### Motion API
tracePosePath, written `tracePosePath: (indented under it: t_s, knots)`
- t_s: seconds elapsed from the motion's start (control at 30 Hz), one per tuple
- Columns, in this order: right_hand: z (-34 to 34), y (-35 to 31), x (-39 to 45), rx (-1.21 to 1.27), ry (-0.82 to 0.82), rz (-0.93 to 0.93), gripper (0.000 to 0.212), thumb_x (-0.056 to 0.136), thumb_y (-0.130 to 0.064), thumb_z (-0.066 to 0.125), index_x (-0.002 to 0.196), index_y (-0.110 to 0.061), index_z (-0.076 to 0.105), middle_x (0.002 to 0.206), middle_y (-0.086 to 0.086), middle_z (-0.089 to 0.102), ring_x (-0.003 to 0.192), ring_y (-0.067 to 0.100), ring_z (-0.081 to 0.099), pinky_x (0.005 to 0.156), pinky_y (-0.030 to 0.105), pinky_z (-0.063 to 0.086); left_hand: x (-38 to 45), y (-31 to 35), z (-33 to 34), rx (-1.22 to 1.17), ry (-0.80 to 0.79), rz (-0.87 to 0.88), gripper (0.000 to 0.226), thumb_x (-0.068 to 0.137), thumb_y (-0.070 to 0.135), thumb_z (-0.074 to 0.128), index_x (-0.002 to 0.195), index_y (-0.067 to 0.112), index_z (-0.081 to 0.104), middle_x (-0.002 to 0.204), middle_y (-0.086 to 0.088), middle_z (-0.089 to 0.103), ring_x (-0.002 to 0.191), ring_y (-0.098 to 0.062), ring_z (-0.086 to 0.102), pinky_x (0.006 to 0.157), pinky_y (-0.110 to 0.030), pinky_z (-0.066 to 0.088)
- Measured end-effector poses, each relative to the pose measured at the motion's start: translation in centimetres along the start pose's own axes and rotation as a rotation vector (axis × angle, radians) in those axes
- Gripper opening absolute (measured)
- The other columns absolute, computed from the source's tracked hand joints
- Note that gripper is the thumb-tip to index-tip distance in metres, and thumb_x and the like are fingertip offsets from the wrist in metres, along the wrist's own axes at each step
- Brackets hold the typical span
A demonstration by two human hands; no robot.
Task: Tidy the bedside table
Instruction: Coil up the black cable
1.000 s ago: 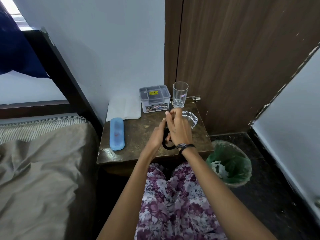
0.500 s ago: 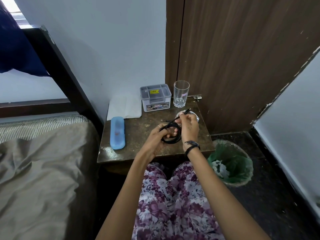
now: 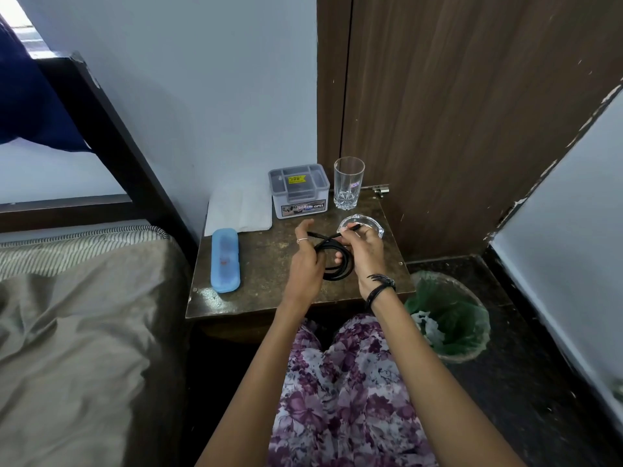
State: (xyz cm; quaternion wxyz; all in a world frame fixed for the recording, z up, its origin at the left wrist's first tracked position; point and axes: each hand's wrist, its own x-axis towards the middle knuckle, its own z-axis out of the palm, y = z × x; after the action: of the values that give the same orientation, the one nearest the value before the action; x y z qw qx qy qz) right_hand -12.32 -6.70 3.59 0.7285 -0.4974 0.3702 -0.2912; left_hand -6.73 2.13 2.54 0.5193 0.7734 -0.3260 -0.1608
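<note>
A black cable (image 3: 337, 264) is coiled into a loop above the brown bedside table (image 3: 263, 284). My left hand (image 3: 303, 261) holds the coil's left side, its thumb and forefinger raised. My right hand (image 3: 365, 251) grips the right side and pinches the cable's free end, which points toward the glass ashtray (image 3: 369, 224). On the table stand a blue case (image 3: 225, 260) at the left, a white cloth (image 3: 241, 210), a grey plastic box (image 3: 298, 190) and a drinking glass (image 3: 348, 183) at the back.
A bed with a grey-brown cover (image 3: 77, 332) and dark headboard (image 3: 111, 129) lies at the left. A bin with a green liner (image 3: 448, 318) stands on the dark floor right of the table. A brown door (image 3: 455, 112) is behind it. My floral-clad knees (image 3: 337, 382) are in front.
My hands have come apart and dropped lower over the table. The coil, hidden between them before, now shows as an open loop, with the cable's end drawn out toward the ashtray.
</note>
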Motion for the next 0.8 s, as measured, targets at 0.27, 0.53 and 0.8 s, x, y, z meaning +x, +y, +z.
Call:
tracePosePath:
  t_s: [0.27, 0.53, 0.8]
  knots:
    - [-0.3, 0.4, 0.4, -0.134, -0.023, -0.042, 0.013, 0.086, -0.013, 0.062, 0.089, -0.001, 0.060, 0.067, 0.005, 0.059, 0.039, 0.003, 0.052, 0.042, 0.017, 0.047, 0.0, -0.2, 0.5, 0.166, 0.041, 0.066, 0.015, 0.096, 0.003, 0.036, 0.087, 0.014, 0.032, 0.084, -0.023, 0.057, 0.075, -0.038, 0.055, 0.055, -0.037, 0.039]
    - [-1.0, -0.5, 0.6, -0.685, -0.037, -0.246, 0.037, 0.087, -0.032, 0.061, 0.086, 0.003, 0.071, 0.060, 0.006, 0.055, 0.056, 0.008, 0.050, 0.056, 0.007, 0.034, -0.1, 0.0, 0.4, 0.166, -0.006, 0.043, 0.014, 0.096, 0.002, 0.032, 0.089, 0.014, 0.030, 0.081, -0.025, 0.057, 0.065, -0.029, 0.048, 0.053, -0.038, 0.036]
    - [-1.6, -1.2, -0.3, -0.575, -0.330, -0.043, 0.028, 0.080, -0.025, 0.069, 0.099, -0.004, 0.069, 0.093, 0.007, 0.069, 0.094, 0.020, 0.063, 0.085, 0.029, 0.048, 0.3, 0.2, -0.3, 0.370, 0.005, 0.118, 0.016, 0.095, 0.004, 0.036, 0.111, 0.001, 0.034, 0.080, -0.006, 0.051, 0.066, -0.019, 0.047, 0.059, -0.027, 0.033]
